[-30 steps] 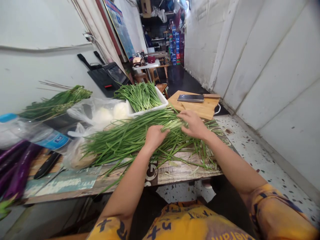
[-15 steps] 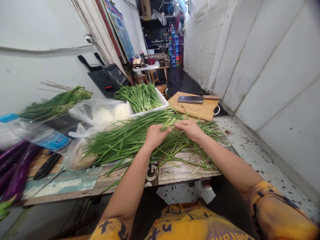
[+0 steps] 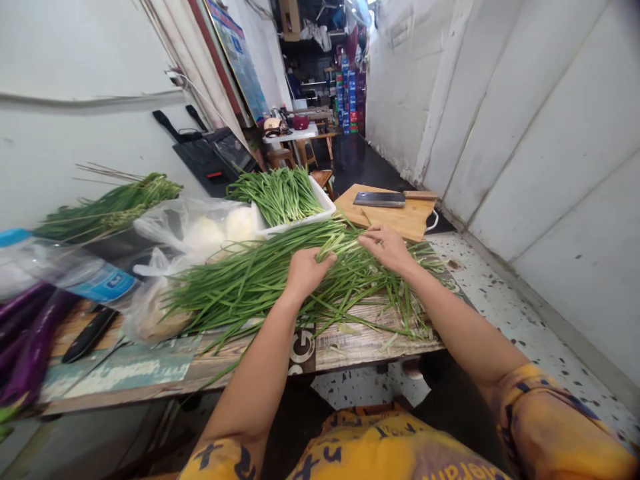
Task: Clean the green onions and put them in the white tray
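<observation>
Since half a second ago the right hand (image 3: 389, 249) has slid a little toward 1 o'clock, so its fingertips no longer meet those of the left hand (image 3: 304, 271), which has hardly shifted. The left grip is clenched around a small bunch of chives (image 3: 250, 280) near their pale ends, the stalks coming out between thumb and forefinger. The right hand lies palm down on the same stalks with its fingers stretched toward 10 o'clock; whether its grip is clasping any of them or only pressing on them I cannot tell. The chives are spread in a long loose heap across the wooden counter (image 3: 360, 343), running from 8 o'clock to 2 o'clock under both hands, with stray strands hanging over the near edge. At 12 o'clock from the left hand a white tray (image 3: 327, 209) holds more cut greens. At 1 o'clock from the right hand a cutting board (image 3: 400, 220) carries a cleaver (image 3: 379, 199) lying flat. At 9 o'clock sit clear plastic bags (image 3: 195, 230), with another green bundle (image 3: 110, 207) behind them. Farther toward 8 o'clock lie a water bottle (image 3: 95, 281), a black-handled knife (image 3: 87, 335) and purple eggplants (image 3: 25, 350).
</observation>
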The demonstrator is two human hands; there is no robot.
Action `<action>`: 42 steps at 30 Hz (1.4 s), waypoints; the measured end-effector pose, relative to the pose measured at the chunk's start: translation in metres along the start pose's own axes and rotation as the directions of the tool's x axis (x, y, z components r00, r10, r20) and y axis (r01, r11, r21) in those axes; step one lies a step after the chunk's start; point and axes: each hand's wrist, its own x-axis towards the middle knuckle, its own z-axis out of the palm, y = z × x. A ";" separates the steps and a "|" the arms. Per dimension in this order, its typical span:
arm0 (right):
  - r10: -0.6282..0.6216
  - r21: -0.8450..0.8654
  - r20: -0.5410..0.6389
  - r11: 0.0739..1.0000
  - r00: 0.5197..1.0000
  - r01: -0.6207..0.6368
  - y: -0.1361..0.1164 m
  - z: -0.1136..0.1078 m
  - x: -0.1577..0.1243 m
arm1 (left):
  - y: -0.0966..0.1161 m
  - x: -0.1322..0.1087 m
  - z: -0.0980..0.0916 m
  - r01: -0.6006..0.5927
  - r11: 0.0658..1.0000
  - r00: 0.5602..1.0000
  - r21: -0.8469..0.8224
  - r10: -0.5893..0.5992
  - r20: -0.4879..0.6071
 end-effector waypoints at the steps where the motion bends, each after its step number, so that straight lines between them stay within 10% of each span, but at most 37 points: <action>1: -0.050 0.015 0.026 0.999 0.998 0.050 0.001 0.003 0.000 | -0.001 0.000 -0.001 -0.006 1.000 1.000 -0.003 0.006 -0.019; 6: -0.035 -0.179 0.123 0.982 0.992 0.056 0.012 0.012 0.013 | -0.003 0.002 -0.011 -0.036 0.997 0.963 0.067 0.053 -0.265; 16: -0.120 -0.423 0.478 0.837 0.870 0.348 -0.017 0.042 0.058 | 0.005 -0.001 -0.018 -0.067 0.992 0.953 0.107 0.095 -0.288; 22: -0.356 -0.145 0.364 0.891 0.861 0.430 -0.024 0.010 0.042 | 0.003 0.001 -0.014 -0.050 0.997 0.964 0.054 0.063 -0.259; 29: -0.241 0.251 0.221 0.950 0.945 0.184 -0.025 -0.002 0.007 | 0.003 0.001 -0.001 -0.177 0.983 0.984 0.057 0.176 0.030; 35: 0.075 0.185 0.064 0.979 0.995 -0.086 -0.005 -0.008 0.010 | -0.003 0.002 0.003 -0.013 0.999 0.999 0.039 0.015 -0.046; 42: 0.073 0.388 0.175 0.911 0.982 -0.137 -0.023 0.012 0.004 | -0.004 0.002 0.006 -0.010 1.000 1.000 -0.015 0.010 0.006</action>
